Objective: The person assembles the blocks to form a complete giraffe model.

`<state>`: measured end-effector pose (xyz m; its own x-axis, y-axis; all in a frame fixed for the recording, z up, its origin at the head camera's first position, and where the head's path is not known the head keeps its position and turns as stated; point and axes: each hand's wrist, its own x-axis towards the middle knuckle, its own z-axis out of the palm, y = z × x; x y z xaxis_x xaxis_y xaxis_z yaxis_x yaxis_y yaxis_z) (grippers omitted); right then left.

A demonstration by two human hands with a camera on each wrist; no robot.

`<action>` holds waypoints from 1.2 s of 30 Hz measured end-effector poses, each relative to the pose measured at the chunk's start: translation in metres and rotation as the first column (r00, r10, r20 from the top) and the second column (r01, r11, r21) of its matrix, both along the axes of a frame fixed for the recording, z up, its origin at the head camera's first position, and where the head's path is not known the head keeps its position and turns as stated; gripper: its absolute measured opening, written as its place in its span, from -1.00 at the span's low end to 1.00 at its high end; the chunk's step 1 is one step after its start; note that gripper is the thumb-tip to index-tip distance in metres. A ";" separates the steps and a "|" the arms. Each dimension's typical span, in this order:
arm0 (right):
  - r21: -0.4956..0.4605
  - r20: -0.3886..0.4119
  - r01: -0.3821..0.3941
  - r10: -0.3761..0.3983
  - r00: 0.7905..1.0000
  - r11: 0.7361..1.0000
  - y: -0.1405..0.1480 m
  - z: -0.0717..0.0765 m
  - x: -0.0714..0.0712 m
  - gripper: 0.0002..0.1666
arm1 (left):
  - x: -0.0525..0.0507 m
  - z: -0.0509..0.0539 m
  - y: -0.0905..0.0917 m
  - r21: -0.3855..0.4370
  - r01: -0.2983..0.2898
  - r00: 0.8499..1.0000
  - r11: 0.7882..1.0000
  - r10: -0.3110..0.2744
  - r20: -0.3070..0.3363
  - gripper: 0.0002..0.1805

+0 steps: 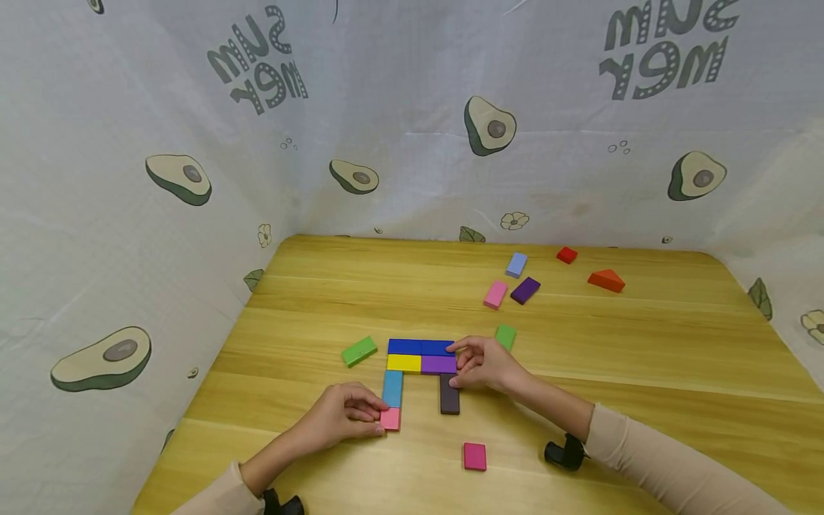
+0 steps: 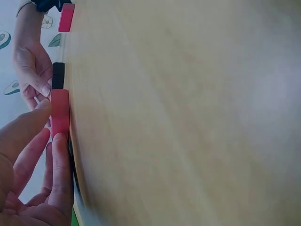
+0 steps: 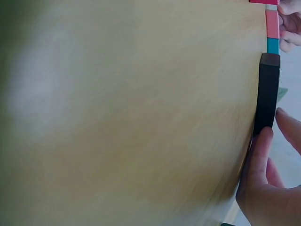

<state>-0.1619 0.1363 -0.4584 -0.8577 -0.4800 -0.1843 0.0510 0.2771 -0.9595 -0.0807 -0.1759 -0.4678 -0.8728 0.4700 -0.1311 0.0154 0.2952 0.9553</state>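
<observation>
My left hand [image 1: 347, 413] pinches a pink block [image 1: 390, 420] between thumb and finger, at the near end of a light blue block [image 1: 393, 388]. Blue blocks [image 1: 404, 347] lie in a row above a yellow block [image 1: 403, 364] and a purple block [image 1: 438, 365]. A black block [image 1: 449, 395] runs down below the purple one. My right hand [image 1: 484, 363] is at this corner, its index fingertip touching the right end of the blue row. Its thumb touches the black block [image 3: 267, 92] near its far end; the other fingers bend loosely.
A magenta square block [image 1: 475, 456] lies nearer me. Green blocks [image 1: 359, 351] flank the arrangement. Farther back right are a pink block [image 1: 496, 294], a dark purple block [image 1: 526, 290], a pale blue block [image 1: 516, 265], a red block [image 1: 566, 255] and an orange-red triangular block [image 1: 606, 280].
</observation>
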 end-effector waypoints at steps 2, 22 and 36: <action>-0.002 -0.002 -0.006 0.006 1.000 1.000 0.000 0.001 0.000 -0.30 | -0.001 -0.001 0.000 -0.003 0.003 1.000 1.000 -0.003 -0.010 -0.71; -0.024 0.010 -0.031 0.031 0.999 0.999 0.004 -0.001 0.000 -0.26 | -0.016 -0.005 0.002 -0.064 -0.046 0.993 0.997 0.039 -0.112 -0.56; -0.034 -0.009 -0.044 0.044 0.999 0.998 0.013 0.015 0.011 -0.39 | -0.019 -0.003 0.003 -0.107 -0.039 0.996 0.993 0.030 -0.086 -0.59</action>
<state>-0.1513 0.1496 -0.4437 -0.8368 -0.5235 -0.1604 0.0316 0.2463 -0.9687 -0.0997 -0.1733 -0.4707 -0.8985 0.4262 -0.1051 0.0823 0.3987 0.9134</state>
